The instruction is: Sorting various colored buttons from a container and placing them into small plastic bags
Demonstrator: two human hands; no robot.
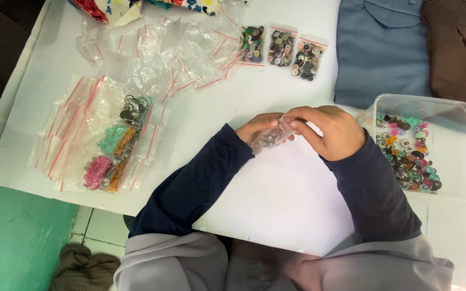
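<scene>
The left hand (259,127) and the right hand (331,131) are close together over the white table (276,199). Both hands pinch one small clear plastic bag with silvery buttons inside (269,139). The fingers are closed on the bag's top edge, so it looks like the bag is being pressed shut. I think the next move needs a firm, even squeeze all along the strip, with the bag held up so no buttons slip out.

Just right of the hands sits a clear plastic tub (459,116). Loose buttons in pink, green, orange and brown (408,156) lie in it.

Left of the hands, well apart, lie filled bags with pink, orange, green and silver buttons (115,153). They rest on flat empty bags with red strips (63,129).

Farther from the hands, at the back of the table, is a heap of more empty clear bags (173,51). Beside it lie three small bags of mixed dark buttons (280,47) in a row. Far right at the back lie a folded blue cloth (378,48) and a folded brown cloth (459,48).
</scene>
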